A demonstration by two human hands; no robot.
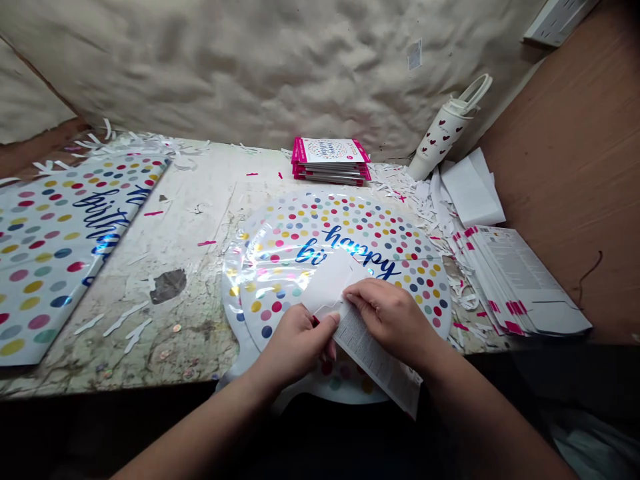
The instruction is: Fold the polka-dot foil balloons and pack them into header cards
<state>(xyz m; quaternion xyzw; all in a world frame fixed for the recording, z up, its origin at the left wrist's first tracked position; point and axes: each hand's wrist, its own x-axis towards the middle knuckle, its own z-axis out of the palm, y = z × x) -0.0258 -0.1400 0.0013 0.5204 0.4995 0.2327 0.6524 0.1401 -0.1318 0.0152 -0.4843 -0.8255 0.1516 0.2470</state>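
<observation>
Both hands hold a white printed card sleeve over a stack of round foil balloons with coloured dots and blue "happy birthday" lettering. My left hand pinches the sleeve's near left edge. Pinching its top flap from the right is my right hand. The sleeve's long printed part runs down toward me past the table edge. The balloons lie flat at the front middle of the worn table.
A pile of flat printed sleeves lies at the right. Pink packaged packs are stacked at the back. A white tumbler with hearts leans against the wall. Dotted foil sheets cover the left. Paper shreds are scattered about.
</observation>
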